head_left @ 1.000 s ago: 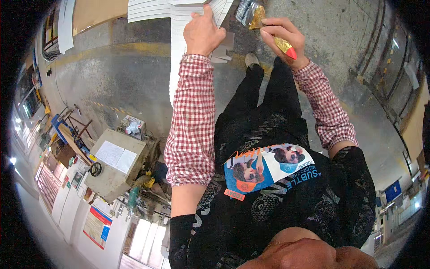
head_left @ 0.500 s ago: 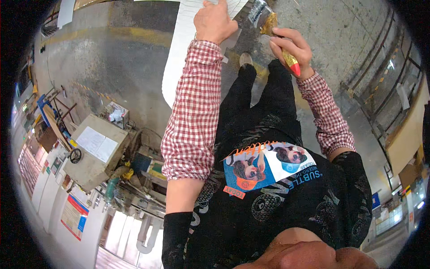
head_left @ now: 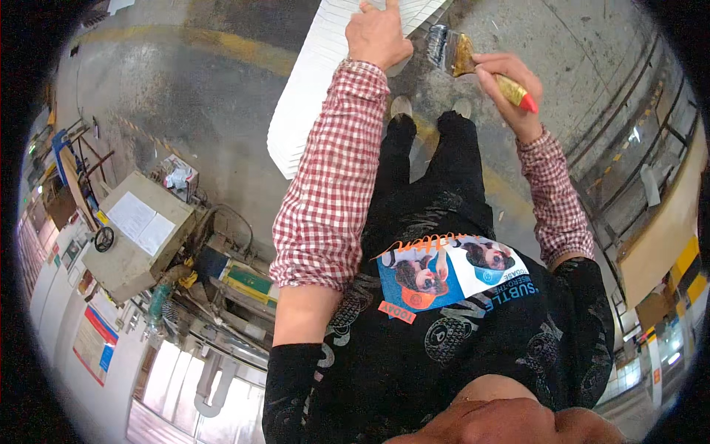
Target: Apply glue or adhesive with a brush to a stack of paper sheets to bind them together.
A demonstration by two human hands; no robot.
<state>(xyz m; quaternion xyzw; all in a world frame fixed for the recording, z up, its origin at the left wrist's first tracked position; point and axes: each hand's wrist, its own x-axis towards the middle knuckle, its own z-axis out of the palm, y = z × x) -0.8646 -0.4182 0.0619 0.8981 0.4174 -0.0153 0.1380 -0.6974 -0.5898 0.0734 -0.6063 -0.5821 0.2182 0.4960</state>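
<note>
My left hand [head_left: 377,35] rests flat on top of a tall stack of white sheets [head_left: 314,81], fingers spread toward the upper edge of the view. My right hand [head_left: 506,85] is closed around a paintbrush [head_left: 473,66] with a yellow handle, a red tip and a wide bristle head that points left toward the stack's corner. The bristles hang just beside the stack, over my shoes. Both forearms wear red-and-white checked sleeves.
Below is a grey concrete floor with a yellow painted line [head_left: 222,46]. A beige machine cabinet [head_left: 137,233] with papers on top stands at the left, with pipes and hoses beside it. Metal rails [head_left: 629,148] run along the right.
The view has shifted, so the stack and both hands sit further right. My right hand has brought the brush out to the right of the stack, its bristle head now in plain sight.
</note>
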